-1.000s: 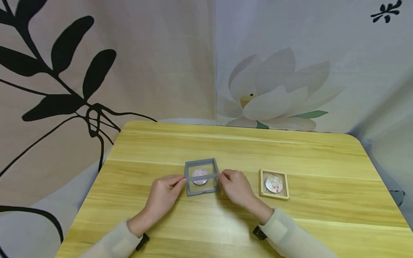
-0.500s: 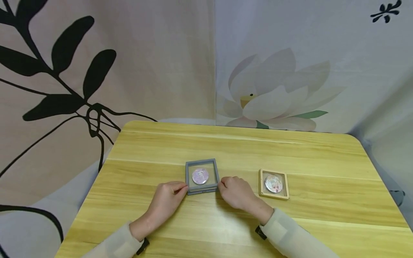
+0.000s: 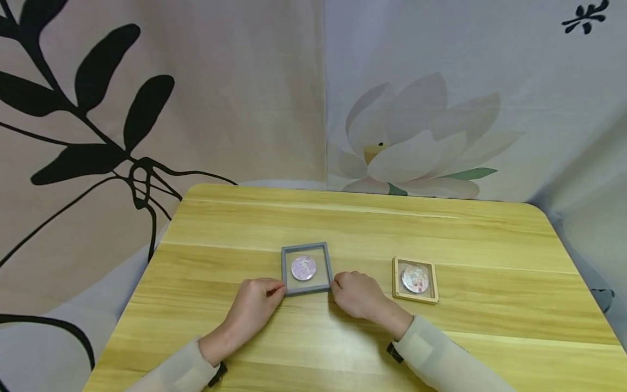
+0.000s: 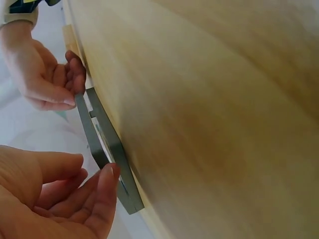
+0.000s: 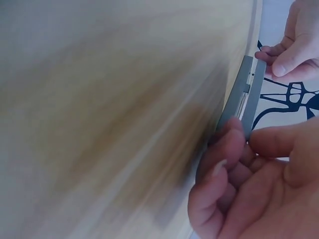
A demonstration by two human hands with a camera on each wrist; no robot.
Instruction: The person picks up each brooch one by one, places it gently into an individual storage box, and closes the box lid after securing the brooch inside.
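Note:
A grey floating display frame [image 3: 306,293] lies on the table with a round lilac badge [image 3: 303,268] behind its clear film. Its lid is lowered almost onto the base; a narrow gap between the halves shows in both wrist views. My left hand [image 3: 258,305] holds the lid's near left corner between thumb and fingertips. At the near right corner, my right hand [image 3: 356,294] pinches the lid, its other fingers curled. In the left wrist view, the grey frame [image 4: 117,149] stands edge-on between the two hands.
A smaller light-wood-coloured frame [image 3: 416,298] with a round patterned badge [image 3: 415,279] lies to the right of my right hand. The wooden table [image 3: 235,218] ends at a printed curtain [image 3: 274,98] behind.
Both hands have brought the grey lid's near edge down toward me, from raised over the badge to almost flat on the base. The wood-coloured frame has stayed put.

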